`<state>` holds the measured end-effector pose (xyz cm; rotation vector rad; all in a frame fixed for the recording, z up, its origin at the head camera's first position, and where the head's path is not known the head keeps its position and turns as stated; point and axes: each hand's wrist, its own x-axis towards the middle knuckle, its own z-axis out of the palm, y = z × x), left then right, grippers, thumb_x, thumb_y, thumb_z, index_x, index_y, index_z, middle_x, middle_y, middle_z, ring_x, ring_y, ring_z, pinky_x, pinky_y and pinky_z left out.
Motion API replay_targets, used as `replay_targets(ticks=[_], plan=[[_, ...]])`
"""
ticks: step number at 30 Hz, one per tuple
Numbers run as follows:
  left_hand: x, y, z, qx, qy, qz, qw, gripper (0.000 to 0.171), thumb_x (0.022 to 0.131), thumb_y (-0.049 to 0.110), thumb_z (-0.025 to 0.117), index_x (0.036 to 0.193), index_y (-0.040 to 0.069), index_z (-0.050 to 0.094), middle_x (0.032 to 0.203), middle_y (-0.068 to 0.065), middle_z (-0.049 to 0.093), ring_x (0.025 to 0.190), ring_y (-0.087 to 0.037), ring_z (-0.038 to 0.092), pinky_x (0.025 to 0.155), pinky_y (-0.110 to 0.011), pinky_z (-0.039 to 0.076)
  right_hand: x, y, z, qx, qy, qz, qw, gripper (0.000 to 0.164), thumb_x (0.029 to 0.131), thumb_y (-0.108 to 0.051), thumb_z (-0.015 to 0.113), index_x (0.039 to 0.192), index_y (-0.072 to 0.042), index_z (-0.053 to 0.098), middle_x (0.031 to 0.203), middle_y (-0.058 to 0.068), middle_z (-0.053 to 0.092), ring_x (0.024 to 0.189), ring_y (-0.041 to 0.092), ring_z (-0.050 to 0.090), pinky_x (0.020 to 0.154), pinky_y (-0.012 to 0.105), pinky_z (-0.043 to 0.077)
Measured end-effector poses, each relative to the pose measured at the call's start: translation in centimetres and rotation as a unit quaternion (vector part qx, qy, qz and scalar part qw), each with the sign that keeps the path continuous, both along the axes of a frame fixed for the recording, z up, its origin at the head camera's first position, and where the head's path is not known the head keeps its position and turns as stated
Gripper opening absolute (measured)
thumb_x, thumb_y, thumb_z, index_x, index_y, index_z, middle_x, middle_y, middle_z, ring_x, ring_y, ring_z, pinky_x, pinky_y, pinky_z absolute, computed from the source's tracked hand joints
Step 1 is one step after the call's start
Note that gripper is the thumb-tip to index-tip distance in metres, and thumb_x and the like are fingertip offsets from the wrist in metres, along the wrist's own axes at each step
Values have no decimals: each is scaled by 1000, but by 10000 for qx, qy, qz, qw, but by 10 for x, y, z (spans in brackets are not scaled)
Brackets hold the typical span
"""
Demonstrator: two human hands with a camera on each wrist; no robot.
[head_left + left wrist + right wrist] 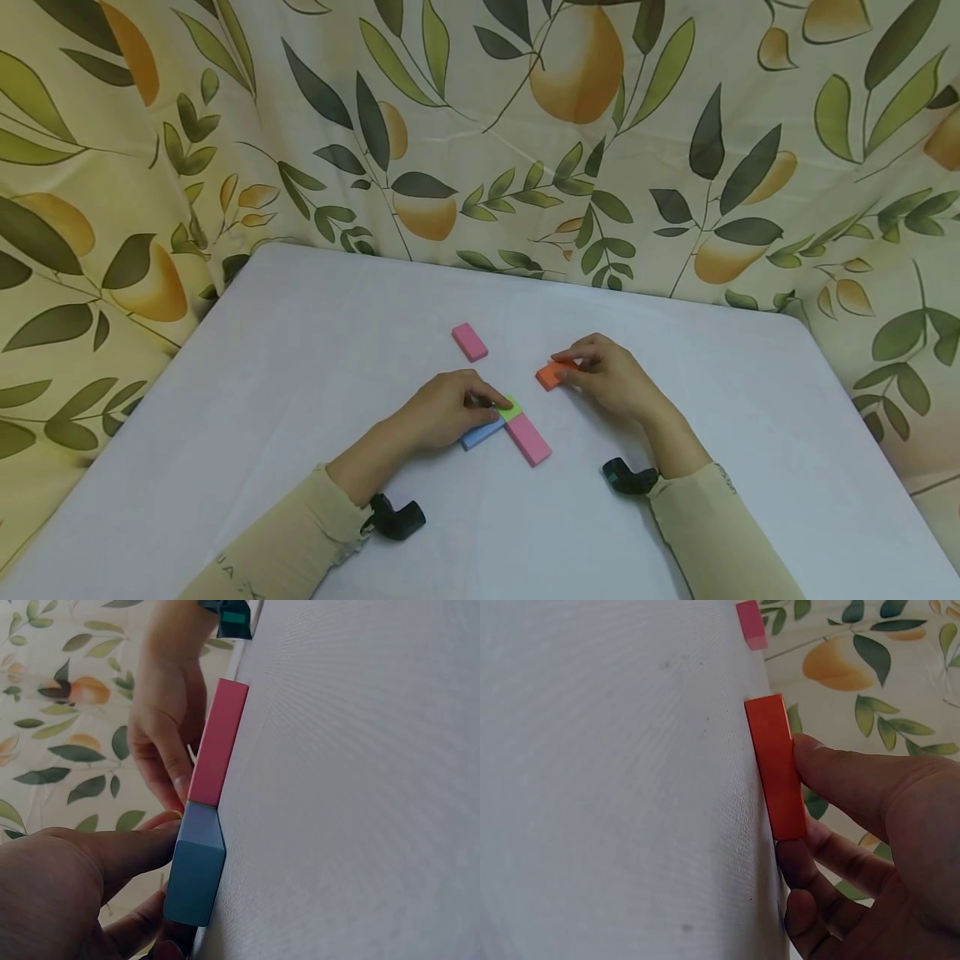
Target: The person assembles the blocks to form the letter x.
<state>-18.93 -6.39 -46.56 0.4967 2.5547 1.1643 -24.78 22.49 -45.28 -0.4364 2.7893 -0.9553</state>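
Note:
Low over the white table, my left hand (448,410) holds a blue block (482,435) with thumb and index finger. The index fingertip reaches a light green block (513,409) at the blue block's far end. A longer pink block (529,440) meets that green block and slants toward me; in the left wrist view, the pink block (219,742) lies beyond the blue block (196,881). Farther right, my right hand (611,382) pinches an orange block (548,377) close to the tabletop. In the right wrist view the thumb presses the orange block's (775,769) side.
Another pink block (470,342) lies by itself farther back on the white table (337,325). Behind the table's far edge hangs a curtain (495,150) patterned with fruit and leaves. Black wrist devices (401,521) sit at both cuffs.

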Motion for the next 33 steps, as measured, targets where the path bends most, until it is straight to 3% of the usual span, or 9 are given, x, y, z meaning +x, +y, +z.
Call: replay_targets(ticks=[33], plan=[[1, 0, 1, -64, 8, 47, 10000, 21, 98, 26, 73, 115, 37, 79, 106, 14, 66, 92, -12, 57, 76, -28, 49, 2, 0, -1, -154, -40, 259, 9995, 25, 93, -29, 79, 118, -22, 79, 118, 2, 65, 100, 21, 56, 84, 32, 47]])
